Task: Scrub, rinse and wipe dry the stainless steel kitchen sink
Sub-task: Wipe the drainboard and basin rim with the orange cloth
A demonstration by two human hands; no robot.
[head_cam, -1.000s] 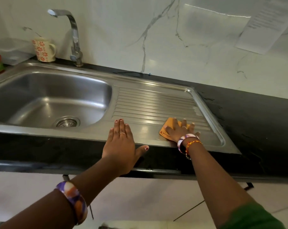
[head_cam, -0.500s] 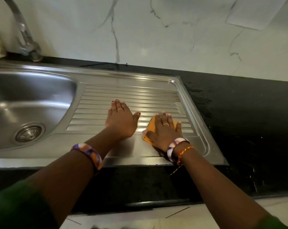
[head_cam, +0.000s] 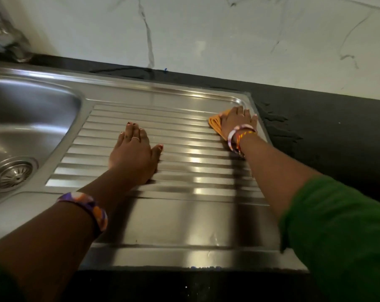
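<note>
The stainless steel sink (head_cam: 184,216) fills the view, its basin (head_cam: 32,118) and drain (head_cam: 12,173) at the left, its ribbed drainboard in the middle. My right hand (head_cam: 238,120) presses an orange cloth (head_cam: 215,125) flat onto the drainboard's far right corner; only the cloth's left edge shows from under the hand. My left hand (head_cam: 133,152) rests flat on the ribs at the drainboard's middle, fingers straight, holding nothing.
The tap's base (head_cam: 12,44) stands blurred at the far left against the white marble wall (head_cam: 206,35). Black countertop (head_cam: 328,136) runs along the back and right of the sink, with damp patches beside the drainboard's right rim.
My right hand has pushed the cloth from the drainboard's front area to its far right corner. My left hand has shifted further onto the ribs. The camera has moved closer and to the right.
</note>
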